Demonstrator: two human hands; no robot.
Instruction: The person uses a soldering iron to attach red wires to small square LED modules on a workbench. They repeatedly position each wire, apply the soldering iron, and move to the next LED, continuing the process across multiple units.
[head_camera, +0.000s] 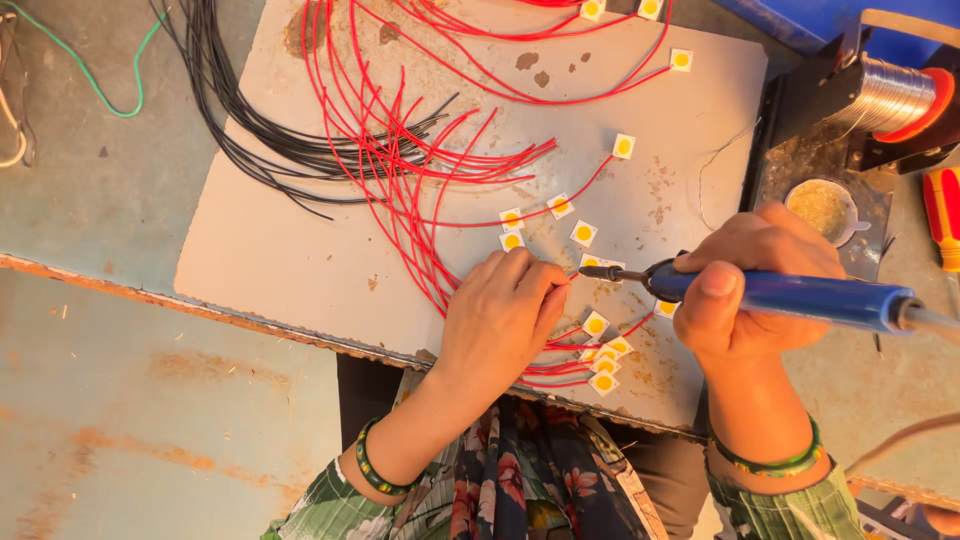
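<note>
a blue-handled soldering iron (780, 293) is clasped in the right hand (755, 280), its tip just beside the left hand (505, 310), whose grip is pinched on a red wire (572, 280) over white led chips (603, 355) on the counter (280, 250).

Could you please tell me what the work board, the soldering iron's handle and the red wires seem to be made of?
The work board looks like matte grey-beige fibreboard or card, judging by its stained, scuffed face and rough edge. The soldering iron's handle, held in the right hand, looks like smooth blue plastic with a slight sheen. The red wires appear sheathed in glossy plastic; what lies inside cannot be seen.
</note>
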